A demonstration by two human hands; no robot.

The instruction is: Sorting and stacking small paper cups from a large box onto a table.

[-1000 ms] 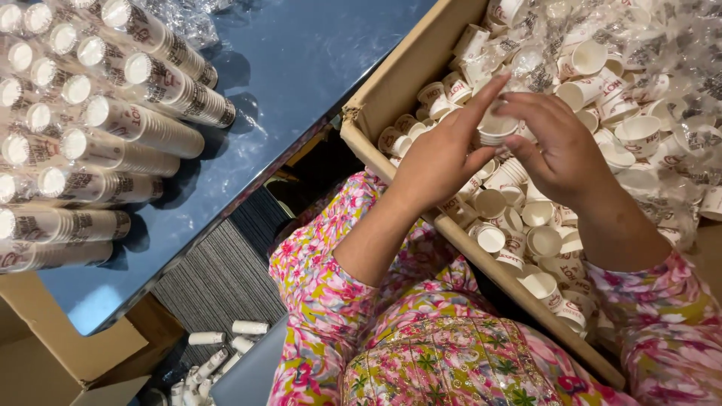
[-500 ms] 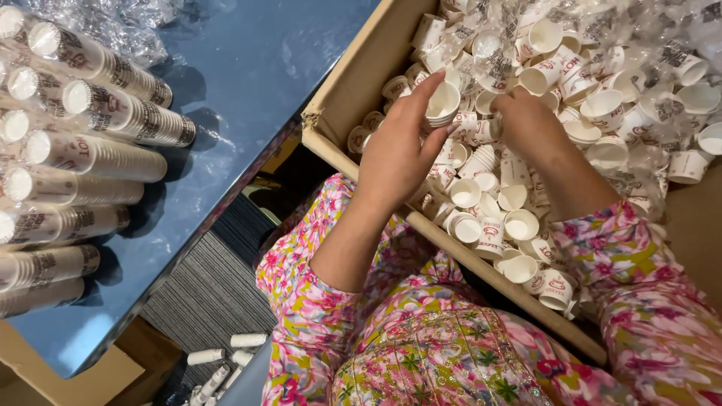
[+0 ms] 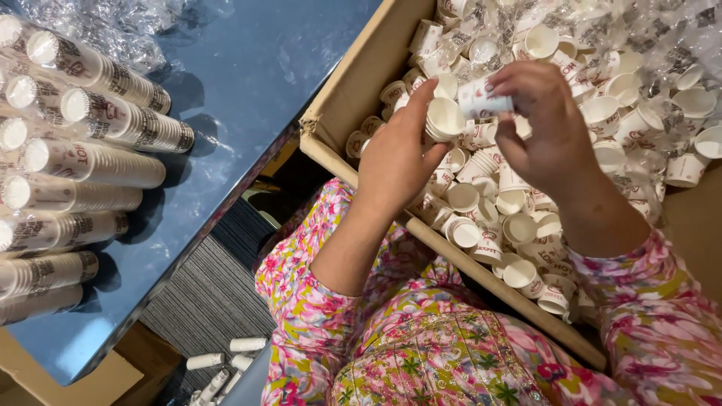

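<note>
Right now both hands work over a cardboard box [image 3: 353,90] full of loose small white paper cups [image 3: 519,225], w/ crinkled clear plastic wrap [image 3: 639,37] over the far part of the heap. Left hand [image 3: 398,162] is closed on a short stack of cups [image 3: 445,119]: thumb up along the near side, fingers wrapped round the far side, open mouth of the stack facing the camera. Right hand [image 3: 545,124] is just beside it, fingers curled & pinched on a single cup [image 3: 481,99] w/ red print, lying on its side, its end touching or nearly touching the stack's rim; can't tell which. Both hands sit above the box's near-left part, close to the front wall.

Sleeves & lap are pink floral fabric [image 3: 421,353], lap pressed against the box edge. To the left, a blue table [image 3: 248,98] carries long cup stacks lying on their sides [image 3: 98,162], side by side in rows, some in clear wrap, more loose plastic at the table's far corner. Below the table, a grey striped mat [image 3: 203,301] w/ a few short white cup stacks [image 3: 226,357] lying on the floor. A plain cardboard piece [image 3: 53,376] shows at the bottom-left corner.
</note>
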